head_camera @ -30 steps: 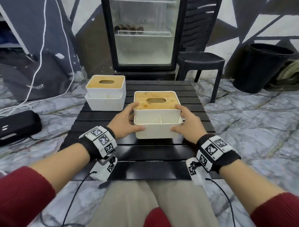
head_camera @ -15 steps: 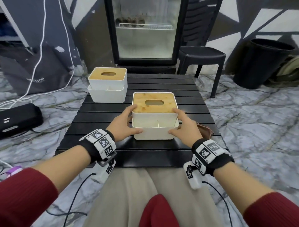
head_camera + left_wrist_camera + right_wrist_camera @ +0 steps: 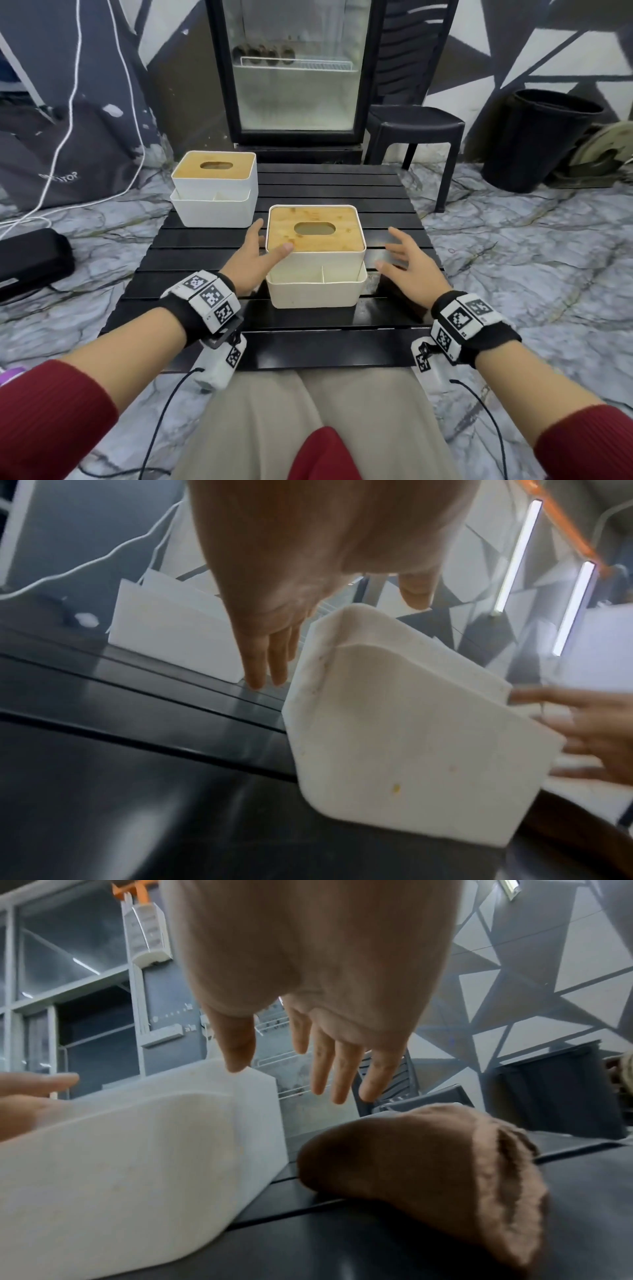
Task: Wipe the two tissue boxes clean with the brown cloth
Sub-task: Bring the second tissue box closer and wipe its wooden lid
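Observation:
The near tissue box (image 3: 315,270), white with a bamboo lid, stands on the black slatted table (image 3: 325,185). My left hand (image 3: 260,250) lies open along its left side, thumb on the lid's corner; its fingers (image 3: 267,653) are straight beside the box (image 3: 394,737). My right hand (image 3: 400,257) hovers open to the right of the box, not touching it. Just below its spread fingers (image 3: 339,1069) lies the brown cloth (image 3: 428,1164), bunched on the table beside the box (image 3: 137,1150). The second box (image 3: 214,188) sits at the table's far left corner.
A glass-door fridge (image 3: 294,68) stands behind the table, with a black stool (image 3: 414,123) and a black bin (image 3: 544,137) to its right. A black case (image 3: 30,260) and white cables (image 3: 68,102) lie on the marble floor at left.
Both hands gripped the near box before. Now the right hand has let go and moved right with its fingers spread, and the left hand has loosened to an open touch.

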The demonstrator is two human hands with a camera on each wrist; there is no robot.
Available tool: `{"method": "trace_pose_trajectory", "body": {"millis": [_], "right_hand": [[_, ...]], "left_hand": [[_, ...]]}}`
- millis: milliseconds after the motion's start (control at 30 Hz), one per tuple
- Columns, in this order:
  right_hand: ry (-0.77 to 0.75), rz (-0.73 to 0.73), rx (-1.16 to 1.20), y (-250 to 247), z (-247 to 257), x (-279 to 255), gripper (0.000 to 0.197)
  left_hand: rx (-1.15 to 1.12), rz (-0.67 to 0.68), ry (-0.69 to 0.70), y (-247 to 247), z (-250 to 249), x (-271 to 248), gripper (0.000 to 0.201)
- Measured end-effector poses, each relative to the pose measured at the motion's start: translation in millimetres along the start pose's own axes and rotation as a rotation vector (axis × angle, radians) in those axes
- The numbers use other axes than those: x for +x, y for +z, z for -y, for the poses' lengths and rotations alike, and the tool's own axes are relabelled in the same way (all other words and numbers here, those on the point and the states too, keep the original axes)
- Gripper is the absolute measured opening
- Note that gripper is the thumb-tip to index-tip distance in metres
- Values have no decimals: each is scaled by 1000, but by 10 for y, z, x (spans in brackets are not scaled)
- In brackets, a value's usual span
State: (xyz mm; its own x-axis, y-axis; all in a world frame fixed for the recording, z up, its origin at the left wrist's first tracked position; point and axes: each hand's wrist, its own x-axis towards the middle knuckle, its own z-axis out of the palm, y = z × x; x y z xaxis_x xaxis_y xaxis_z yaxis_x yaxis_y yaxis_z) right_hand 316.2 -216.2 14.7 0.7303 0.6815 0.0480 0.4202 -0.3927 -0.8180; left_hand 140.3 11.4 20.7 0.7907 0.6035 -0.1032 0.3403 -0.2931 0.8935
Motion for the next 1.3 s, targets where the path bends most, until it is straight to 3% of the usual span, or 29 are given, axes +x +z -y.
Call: {"method": "trace_pose_trajectory", "body": {"millis": [100, 200, 467, 633, 933, 1300], "right_hand": [[40, 54, -218, -95, -92, 58, 61], [93, 148, -393, -145, -170, 98, 61], [142, 235, -535, -146, -272, 158, 57], [95, 246, -565, -120, -254, 189, 44], [54, 237, -531, -125, -84, 233, 40], [-234, 80, -304, 5, 734, 323, 36]], "left_hand": [[-93, -67, -108, 68, -122, 161, 90], [-96, -109, -126, 136, -203, 302, 87], [39, -194, -133, 200, -245, 426, 73], [31, -199, -138, 201, -237, 435, 69], [10, -212, -137, 26, -100, 337, 70], [145, -246, -126, -186, -29, 306, 81]]}}
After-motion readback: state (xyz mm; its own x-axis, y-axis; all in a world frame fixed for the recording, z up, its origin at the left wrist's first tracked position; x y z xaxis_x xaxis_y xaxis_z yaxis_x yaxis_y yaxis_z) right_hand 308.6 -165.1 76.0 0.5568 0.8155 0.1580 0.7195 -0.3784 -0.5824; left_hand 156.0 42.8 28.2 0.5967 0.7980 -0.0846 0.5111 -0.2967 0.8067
